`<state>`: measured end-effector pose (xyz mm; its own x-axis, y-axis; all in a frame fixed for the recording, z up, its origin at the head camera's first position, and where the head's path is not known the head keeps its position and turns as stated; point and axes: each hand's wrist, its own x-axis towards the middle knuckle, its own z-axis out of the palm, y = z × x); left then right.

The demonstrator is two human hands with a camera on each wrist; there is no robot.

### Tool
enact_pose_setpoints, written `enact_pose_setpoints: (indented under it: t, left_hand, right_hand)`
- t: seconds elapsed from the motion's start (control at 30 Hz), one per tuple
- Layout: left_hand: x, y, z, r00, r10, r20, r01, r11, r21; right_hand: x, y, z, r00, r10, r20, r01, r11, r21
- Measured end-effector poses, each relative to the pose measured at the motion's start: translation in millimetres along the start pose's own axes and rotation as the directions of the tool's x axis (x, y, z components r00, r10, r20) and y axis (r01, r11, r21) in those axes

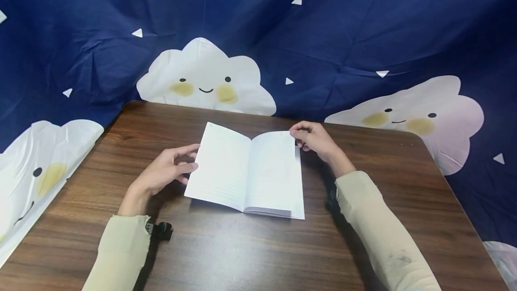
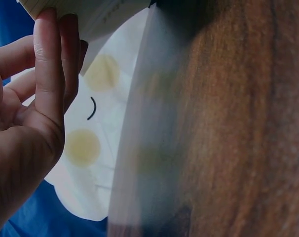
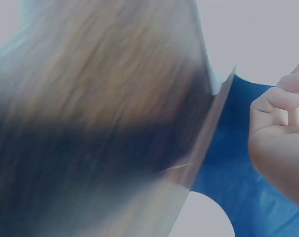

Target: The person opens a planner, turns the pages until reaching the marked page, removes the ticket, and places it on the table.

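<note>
An open notebook (image 1: 226,165) with white lined pages lies in the middle of the table, its left half tilted up. My left hand (image 1: 163,172) holds that half by its outer edge, thumb in front and fingers behind. At the top right corner, my right hand (image 1: 317,140) pinches a page between thumb and fingers; more pages show beneath it. The left wrist view has the left hand (image 2: 38,94) with fingertips at the notebook's underside. In the right wrist view the right hand (image 3: 282,118) appears at the right edge, its fingertips partly cut off.
The brown wooden table (image 1: 226,255) has rounded far corners. Behind it hangs a dark blue curtain (image 1: 323,26) printed with smiling clouds and white triangles. A small black device (image 1: 163,230) sits at the left wrist.
</note>
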<state>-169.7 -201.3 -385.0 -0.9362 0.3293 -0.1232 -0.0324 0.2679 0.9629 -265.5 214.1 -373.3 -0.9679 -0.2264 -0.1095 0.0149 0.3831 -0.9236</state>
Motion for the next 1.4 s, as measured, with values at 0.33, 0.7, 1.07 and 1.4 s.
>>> enact_pose_setpoints:
  t: [0.33, 0.7, 1.07, 1.4]
  left_hand:
    - [-1.3, 1.8, 0.3, 1.000, 0.000, 0.004, 0.000, 1.000, -0.001]
    - [0.1, 5.1, 0.8, 1.000, 0.002, 0.019, -0.002, 1.000, 0.015]
    - [-2.5, 6.7, -0.1, 1.000, 0.020, 0.015, -0.020, 1.000, 0.002]
    - [-2.6, 7.6, -0.3, 0.999, 0.040, 0.020, -0.040, 0.999, -0.027]
  right_hand:
    - [1.6, -14, 13, 0.997, 0.072, 0.013, -0.073, 0.987, 0.143]
    - [-2.0, -33, 35, 0.997, 0.054, 0.061, -0.068, 0.964, 0.258]
    - [3.6, -40, 58, 0.996, 0.072, 0.060, -0.087, 0.950, 0.300]
    - [9.8, -44, 93, 0.995, 0.078, 0.062, -0.096, 0.922, 0.376]
